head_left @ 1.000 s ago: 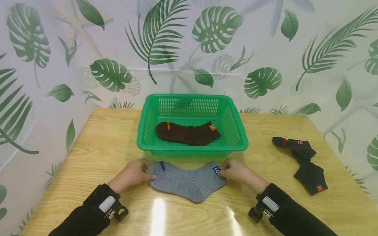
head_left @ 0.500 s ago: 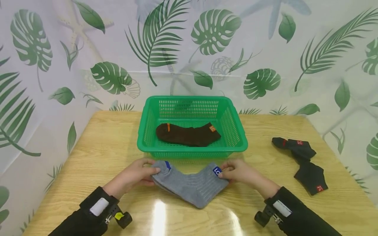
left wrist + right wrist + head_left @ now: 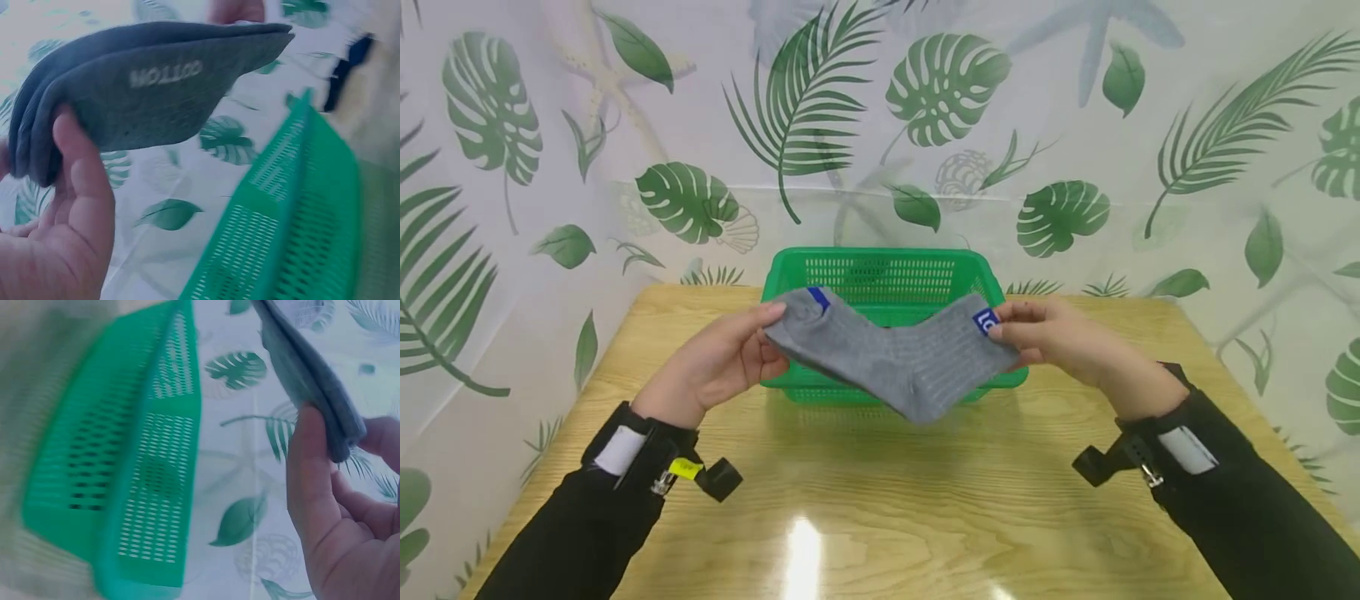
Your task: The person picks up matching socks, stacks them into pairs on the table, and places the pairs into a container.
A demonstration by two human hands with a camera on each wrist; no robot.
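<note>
A pair of grey socks (image 3: 917,358), stacked flat with blue toe stripe and blue cuff label, hangs in the air in front of and above the green basket (image 3: 820,398). At the toe end my left hand (image 3: 722,358) pinches it between thumb and fingers. My right hand (image 3: 1060,342) pinches the cuff end beside the label. Between the hands the socks (image 3: 144,94) sag, and their layers and pale lettering show in the left wrist view. In the right wrist view the socks (image 3: 319,387) appear edge-on between thumb and fingers. Most of the basket's inside is hidden behind them.
The basket stands on a wooden table (image 3: 880,492) before a leaf-printed cloth (image 3: 850,200). At the right, a dark scrap (image 3: 1172,368) shows behind the right arm, which hides the rest of that spot.
Both hands have lifted the grey socks off the table, up and forward to the basket. The brown socks inside the basket and the black socks at the right have become mostly hidden.
</note>
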